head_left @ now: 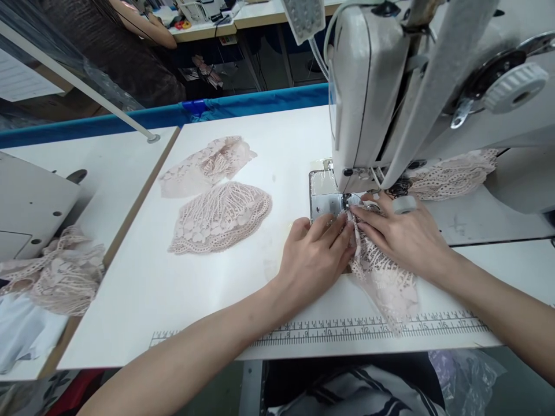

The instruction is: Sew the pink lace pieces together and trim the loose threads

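Observation:
A piece of pale pink lace (385, 283) lies under the needle area of the sewing machine (359, 104) and trails toward the table's front edge. My left hand (318, 254) has its bent fingers pressed on the lace's left edge, just in front of the presser foot (346, 201). On the other side, my right hand (399, 228) holds the lace down with its fingers close to the foot. The fingertips of both hands nearly meet there. A light band wraps one finger of my right hand. The stitching point itself is partly hidden by my fingers.
Two lace pieces (221, 219) lie flat on the white table left of the machine. More lace (455, 173) is bunched behind my right hand. A ruler strip (321, 332) runs along the front edge. Another machine (34, 208) stands left; a person's arm (147, 26) shows beyond.

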Motion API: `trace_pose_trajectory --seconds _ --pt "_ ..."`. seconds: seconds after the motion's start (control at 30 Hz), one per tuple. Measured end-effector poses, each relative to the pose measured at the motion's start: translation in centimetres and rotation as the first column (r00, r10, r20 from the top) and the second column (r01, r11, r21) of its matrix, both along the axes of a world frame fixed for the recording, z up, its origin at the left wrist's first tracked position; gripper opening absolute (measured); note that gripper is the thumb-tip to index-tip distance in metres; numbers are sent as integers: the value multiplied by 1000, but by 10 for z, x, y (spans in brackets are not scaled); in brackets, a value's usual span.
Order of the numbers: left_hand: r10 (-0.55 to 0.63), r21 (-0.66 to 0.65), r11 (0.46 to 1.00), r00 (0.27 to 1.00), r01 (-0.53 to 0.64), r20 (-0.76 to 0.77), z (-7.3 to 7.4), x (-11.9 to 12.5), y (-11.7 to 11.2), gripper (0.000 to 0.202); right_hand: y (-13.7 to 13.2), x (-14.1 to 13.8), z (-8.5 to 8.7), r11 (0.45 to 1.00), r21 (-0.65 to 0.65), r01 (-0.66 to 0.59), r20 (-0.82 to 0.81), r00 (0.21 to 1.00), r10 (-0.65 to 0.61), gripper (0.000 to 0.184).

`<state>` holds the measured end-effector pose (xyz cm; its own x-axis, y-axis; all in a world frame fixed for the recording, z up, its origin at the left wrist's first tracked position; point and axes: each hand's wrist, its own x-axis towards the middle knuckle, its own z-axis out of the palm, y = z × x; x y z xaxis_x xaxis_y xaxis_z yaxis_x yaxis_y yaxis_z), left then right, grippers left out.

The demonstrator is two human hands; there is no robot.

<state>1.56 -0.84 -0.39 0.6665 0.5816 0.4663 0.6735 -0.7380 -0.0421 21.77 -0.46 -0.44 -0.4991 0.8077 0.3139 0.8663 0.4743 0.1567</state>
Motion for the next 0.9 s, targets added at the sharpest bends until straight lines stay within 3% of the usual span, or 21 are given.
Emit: trace_pose_trajectory --seconds 0.47,0.7,0.9 --pt "33 34 999 998 -31 -55 1 0 -1 28 0 1 3 1000 2 13 18 1000 -13 36" --pt "45 -14 999 998 -46 -31 1 -1 0 27 0 1 2 1000 -3 15 16 1000 -15 36" --pt "45 -28 999 998 -46 -33 0 -1 0 26 -1 1 0 998 -27 -61 -179 982 56 34"
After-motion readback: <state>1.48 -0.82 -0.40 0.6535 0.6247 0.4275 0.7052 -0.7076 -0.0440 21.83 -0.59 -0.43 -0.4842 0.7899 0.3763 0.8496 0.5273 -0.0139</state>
